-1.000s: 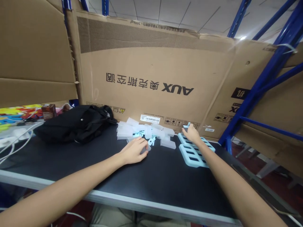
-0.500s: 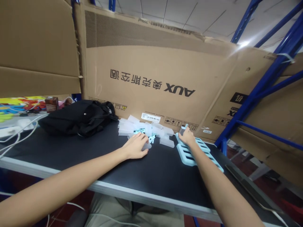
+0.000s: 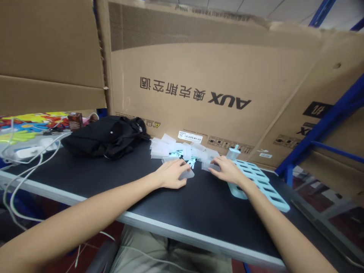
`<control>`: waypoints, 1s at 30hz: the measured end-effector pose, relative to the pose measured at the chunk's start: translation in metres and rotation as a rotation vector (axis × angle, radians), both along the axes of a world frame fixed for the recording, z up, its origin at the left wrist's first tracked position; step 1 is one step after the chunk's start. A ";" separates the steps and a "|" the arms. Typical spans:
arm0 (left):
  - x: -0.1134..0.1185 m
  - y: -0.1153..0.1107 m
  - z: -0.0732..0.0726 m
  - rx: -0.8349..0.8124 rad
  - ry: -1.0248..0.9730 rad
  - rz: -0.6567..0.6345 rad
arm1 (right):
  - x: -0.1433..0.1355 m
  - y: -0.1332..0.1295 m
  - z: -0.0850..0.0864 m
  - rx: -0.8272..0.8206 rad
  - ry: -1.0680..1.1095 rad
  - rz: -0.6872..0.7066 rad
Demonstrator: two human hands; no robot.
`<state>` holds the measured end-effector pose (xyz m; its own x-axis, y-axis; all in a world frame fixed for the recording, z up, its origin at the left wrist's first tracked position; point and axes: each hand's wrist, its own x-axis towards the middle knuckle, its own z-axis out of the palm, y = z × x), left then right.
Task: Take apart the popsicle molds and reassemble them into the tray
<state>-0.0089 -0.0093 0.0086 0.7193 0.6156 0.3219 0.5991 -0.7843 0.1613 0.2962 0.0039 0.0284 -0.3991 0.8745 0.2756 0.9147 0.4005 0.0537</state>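
Translucent cases (image 3: 187,174) at the curved fingers of left hand (image 3: 171,175) and right hand (image 3: 228,170), whether gripped I can't tell, look light, stiff, best pinched edgewise.

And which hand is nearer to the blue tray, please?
Right: the right hand is at the left edge of the tray; the left hand is farther left.

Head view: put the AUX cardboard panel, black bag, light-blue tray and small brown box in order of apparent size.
1. AUX cardboard panel
2. Black bag
3. Light-blue tray, though the right forearm partly covers it
4. Small brown box
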 end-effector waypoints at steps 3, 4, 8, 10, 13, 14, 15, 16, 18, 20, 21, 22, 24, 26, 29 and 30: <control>0.000 0.001 0.003 0.019 0.000 0.037 | -0.009 -0.008 0.002 -0.067 -0.036 0.035; -0.001 0.002 0.005 0.030 -0.018 0.051 | -0.011 -0.010 0.004 -0.080 -0.034 0.051; -0.011 0.014 0.025 0.124 -0.193 0.141 | -0.028 -0.019 0.010 -0.042 0.002 0.122; -0.024 0.023 0.039 0.193 -0.294 0.231 | -0.044 -0.018 0.010 -0.015 -0.003 0.169; -0.057 0.033 0.056 0.287 -0.354 0.366 | -0.067 -0.012 0.005 -0.025 -0.061 0.217; -0.071 0.035 0.058 0.317 -0.366 0.426 | -0.073 -0.009 0.003 -0.037 -0.078 0.226; -0.085 0.036 0.059 0.329 -0.361 0.490 | -0.078 -0.008 0.002 -0.049 -0.087 0.233; -0.098 0.037 0.058 0.325 -0.339 0.553 | -0.081 -0.007 0.000 -0.062 -0.089 0.241; -0.123 0.040 0.050 0.273 -0.247 0.661 | -0.084 -0.008 -0.001 -0.082 -0.076 0.267; -0.139 0.046 0.039 0.198 -0.130 0.747 | -0.083 -0.013 0.002 -0.119 -0.054 0.318; -0.144 0.051 0.033 0.163 -0.077 0.775 | -0.080 -0.016 0.004 -0.147 -0.041 0.355; -0.146 0.057 0.027 0.132 -0.031 0.791 | -0.077 -0.019 0.007 -0.174 -0.024 0.388; -0.143 0.073 0.018 0.079 0.041 0.790 | -0.065 -0.024 0.015 -0.210 0.018 0.407; -0.135 0.090 0.011 0.027 0.078 0.771 | -0.047 -0.027 0.022 -0.232 0.046 0.332; -0.121 0.111 0.002 -0.065 0.080 0.744 | -0.019 -0.028 0.027 -0.307 0.054 0.153; -0.117 0.116 -0.001 -0.088 0.071 0.726 | -0.011 -0.027 0.027 -0.340 0.061 0.110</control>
<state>-0.1257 0.1070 0.0080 0.1376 0.9664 0.2172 0.9741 -0.1717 0.1471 0.2851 -0.0233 0.0552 -0.4873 0.8732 0.0025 0.8628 0.4819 -0.1530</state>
